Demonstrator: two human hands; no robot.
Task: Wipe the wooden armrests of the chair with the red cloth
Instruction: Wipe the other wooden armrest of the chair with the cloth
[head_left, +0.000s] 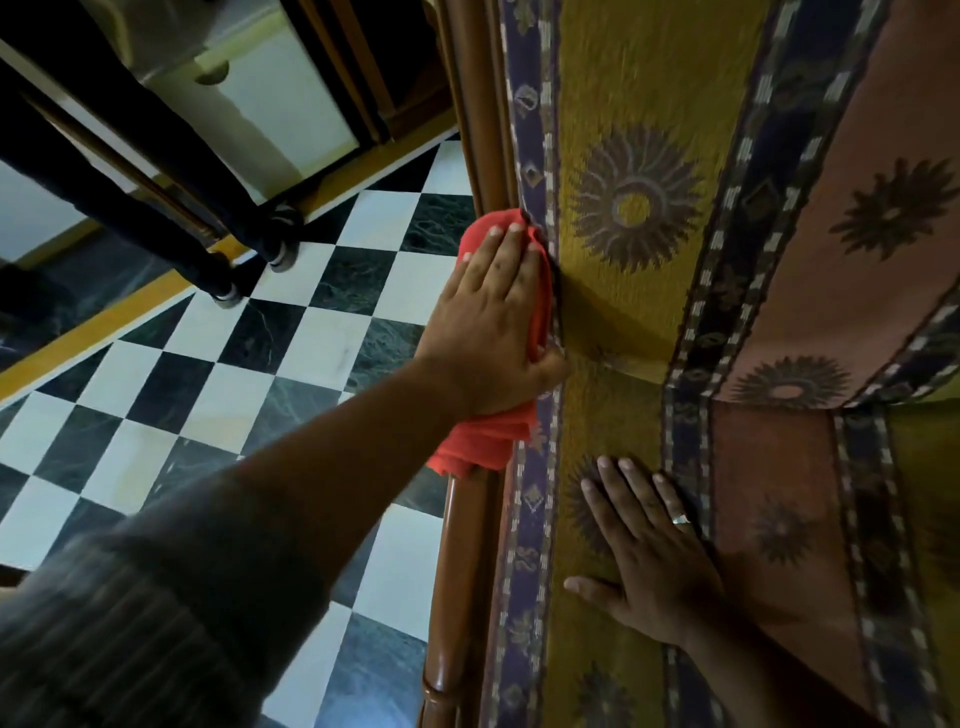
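On the left edge of the chair, along the wooden armrest, the left hand is pressing the red cloth flat against the rail. The fingers are lying extended and close together over the top of the cloth, with the thumb tucking round its inner side toward the cushion; the hand is pinning the cloth rather than balling it in a fist. The cloth is lying bunched under the palm, one fold showing beyond the fingertips and a larger fold hanging out below the wrist, resting on the armrest. The armrest is running from the lower edge of the view up past the hand as a glossy brown rounded bar, directly beside the cushion's blue patterned border.

The right hand is resting palm down on the seat cushion near the armrest, fingers spread apart and holding nothing; a ring is showing on one finger. The upholstery is showing yellow, blue and pink stripes with dark sunburst motifs.

Beyond the armrest, the checkered floor of black and white tiles is lying below, and dark furniture legs are standing on it toward the upper left corner of the view.
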